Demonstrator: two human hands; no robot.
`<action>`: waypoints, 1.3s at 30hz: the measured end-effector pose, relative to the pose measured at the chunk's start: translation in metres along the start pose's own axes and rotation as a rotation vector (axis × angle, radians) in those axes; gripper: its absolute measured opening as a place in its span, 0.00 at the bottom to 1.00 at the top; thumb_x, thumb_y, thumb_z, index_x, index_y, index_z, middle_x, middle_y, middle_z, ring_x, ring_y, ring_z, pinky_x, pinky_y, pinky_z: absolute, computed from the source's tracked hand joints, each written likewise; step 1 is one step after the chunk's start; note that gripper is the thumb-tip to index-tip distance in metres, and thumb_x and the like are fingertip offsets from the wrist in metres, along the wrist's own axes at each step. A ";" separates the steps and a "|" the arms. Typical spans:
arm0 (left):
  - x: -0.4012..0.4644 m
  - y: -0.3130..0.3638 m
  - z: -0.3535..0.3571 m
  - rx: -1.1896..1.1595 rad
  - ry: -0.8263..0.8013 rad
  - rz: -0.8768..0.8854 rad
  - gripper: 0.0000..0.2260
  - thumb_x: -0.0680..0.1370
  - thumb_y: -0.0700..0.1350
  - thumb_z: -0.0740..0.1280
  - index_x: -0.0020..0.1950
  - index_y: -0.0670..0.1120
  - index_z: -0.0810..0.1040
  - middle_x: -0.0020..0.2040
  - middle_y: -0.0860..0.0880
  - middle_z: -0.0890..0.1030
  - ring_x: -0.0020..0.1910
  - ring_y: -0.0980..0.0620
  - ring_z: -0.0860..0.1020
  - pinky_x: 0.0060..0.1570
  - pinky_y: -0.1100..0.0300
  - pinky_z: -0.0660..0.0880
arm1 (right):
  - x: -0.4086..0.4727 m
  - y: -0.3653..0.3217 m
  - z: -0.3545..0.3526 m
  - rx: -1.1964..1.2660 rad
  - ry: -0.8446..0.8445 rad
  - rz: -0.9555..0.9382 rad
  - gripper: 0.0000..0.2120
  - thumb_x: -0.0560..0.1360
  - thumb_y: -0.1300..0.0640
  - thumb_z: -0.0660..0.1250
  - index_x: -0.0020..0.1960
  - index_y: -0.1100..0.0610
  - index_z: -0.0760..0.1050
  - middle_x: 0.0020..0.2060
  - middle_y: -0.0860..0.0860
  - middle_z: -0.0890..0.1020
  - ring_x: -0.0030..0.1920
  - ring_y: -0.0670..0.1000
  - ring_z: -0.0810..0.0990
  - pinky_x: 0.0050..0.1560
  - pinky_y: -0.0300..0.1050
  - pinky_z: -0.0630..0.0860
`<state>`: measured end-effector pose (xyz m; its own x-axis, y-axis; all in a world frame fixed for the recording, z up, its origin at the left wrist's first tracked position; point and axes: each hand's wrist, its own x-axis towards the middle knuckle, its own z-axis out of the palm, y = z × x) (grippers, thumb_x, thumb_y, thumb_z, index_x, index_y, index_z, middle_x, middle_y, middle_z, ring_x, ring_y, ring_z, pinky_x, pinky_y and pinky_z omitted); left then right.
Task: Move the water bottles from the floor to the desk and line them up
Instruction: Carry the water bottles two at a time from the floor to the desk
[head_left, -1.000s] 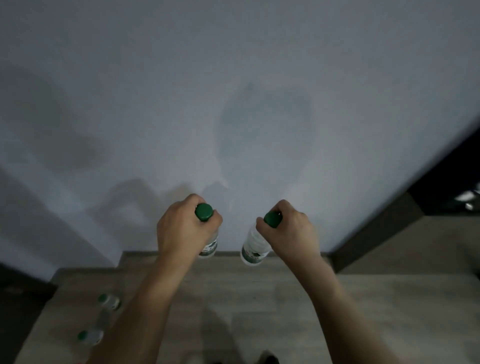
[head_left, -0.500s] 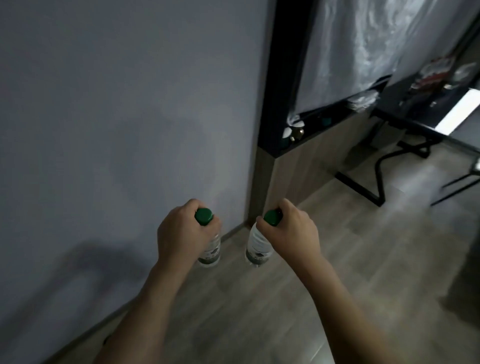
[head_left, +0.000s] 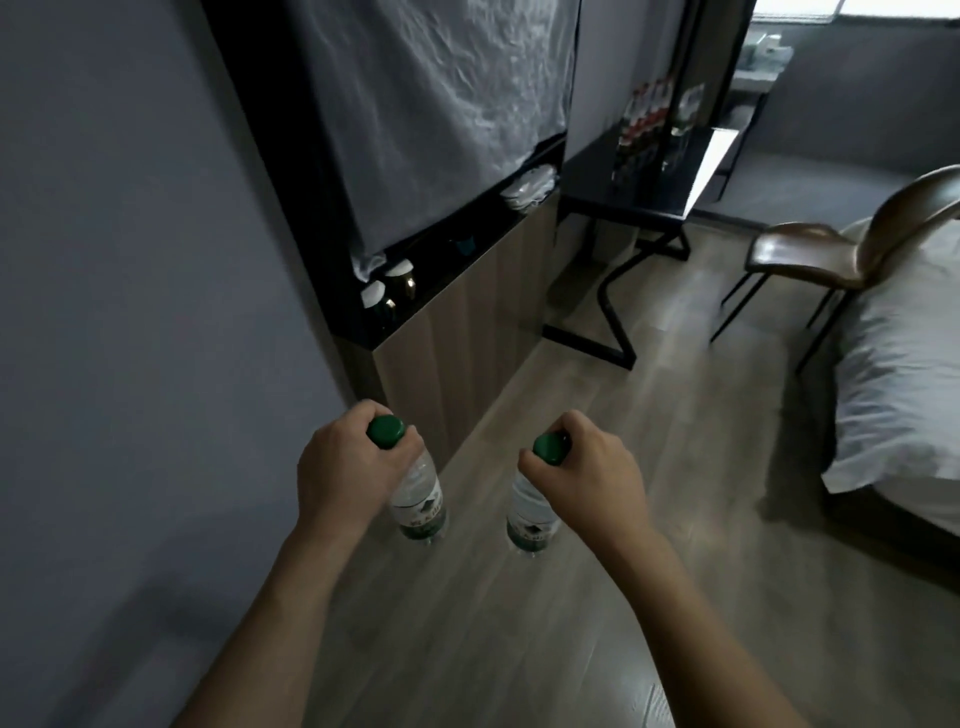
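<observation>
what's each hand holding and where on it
The left hand grips one water bottle by its neck under the green cap; the right hand grips another bottle likewise.

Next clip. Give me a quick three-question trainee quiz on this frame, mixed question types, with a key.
1. True or false: the left hand holds its bottle near the cap.
2. The desk stands: A) behind the person, B) ahead beyond the cabinet, C) on the bed.
3. Fill in: the right hand grips a bottle with a ____ cap.

Key: 1 true; 2 B; 3 green.
</observation>
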<state>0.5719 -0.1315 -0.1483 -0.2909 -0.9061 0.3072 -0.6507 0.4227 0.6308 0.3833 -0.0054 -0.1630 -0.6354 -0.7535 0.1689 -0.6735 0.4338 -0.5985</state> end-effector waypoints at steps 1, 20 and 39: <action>0.007 0.009 0.008 -0.003 0.001 0.012 0.09 0.70 0.51 0.74 0.36 0.51 0.76 0.29 0.54 0.76 0.31 0.54 0.75 0.30 0.58 0.70 | 0.007 0.009 -0.007 0.000 0.010 0.013 0.14 0.67 0.41 0.66 0.38 0.49 0.67 0.28 0.45 0.74 0.29 0.45 0.74 0.29 0.44 0.74; 0.188 0.135 0.178 -0.101 -0.149 0.201 0.10 0.68 0.55 0.72 0.36 0.52 0.75 0.29 0.56 0.77 0.30 0.61 0.75 0.29 0.64 0.67 | 0.201 0.111 -0.062 -0.006 0.211 0.189 0.13 0.65 0.42 0.66 0.39 0.50 0.69 0.31 0.45 0.76 0.34 0.50 0.76 0.36 0.46 0.74; 0.410 0.237 0.368 -0.174 -0.286 0.247 0.10 0.66 0.56 0.71 0.35 0.52 0.74 0.32 0.60 0.77 0.33 0.60 0.76 0.29 0.63 0.67 | 0.482 0.207 -0.083 -0.033 0.248 0.265 0.12 0.67 0.43 0.66 0.40 0.50 0.71 0.31 0.45 0.77 0.34 0.49 0.76 0.36 0.46 0.74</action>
<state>0.0402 -0.4084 -0.1351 -0.6224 -0.7349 0.2693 -0.4161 0.6021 0.6814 -0.0933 -0.2376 -0.1402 -0.8592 -0.4716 0.1985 -0.4822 0.6168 -0.6221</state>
